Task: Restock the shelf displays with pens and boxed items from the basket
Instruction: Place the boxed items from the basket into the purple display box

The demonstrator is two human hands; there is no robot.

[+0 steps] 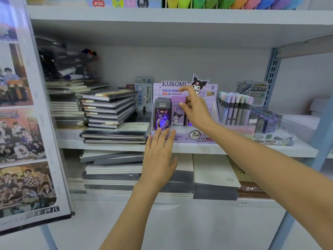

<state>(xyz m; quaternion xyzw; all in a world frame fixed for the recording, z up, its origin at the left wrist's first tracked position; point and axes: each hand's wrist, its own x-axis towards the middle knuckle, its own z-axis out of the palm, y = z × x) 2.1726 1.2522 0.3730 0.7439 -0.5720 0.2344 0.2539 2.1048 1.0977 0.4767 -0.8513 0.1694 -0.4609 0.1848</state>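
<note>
Our left hand lies flat, fingers straight, against the front lip of the Kuromi display on the shelf. Farther in, our right hand pinches the top of a lilac box standing in that display, beside the dark Ultraman boxes.

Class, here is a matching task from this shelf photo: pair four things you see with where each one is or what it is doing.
Column one:
1 left hand
2 right hand
3 Ultraman box
4 notebook stack

Column two:
A left of the Kuromi display
B pinches the lilac Kuromi box
C fingers straight, at the display's front wall
D upright in the display, leftmost

Pairs: 1-C, 2-B, 3-D, 4-A
</note>
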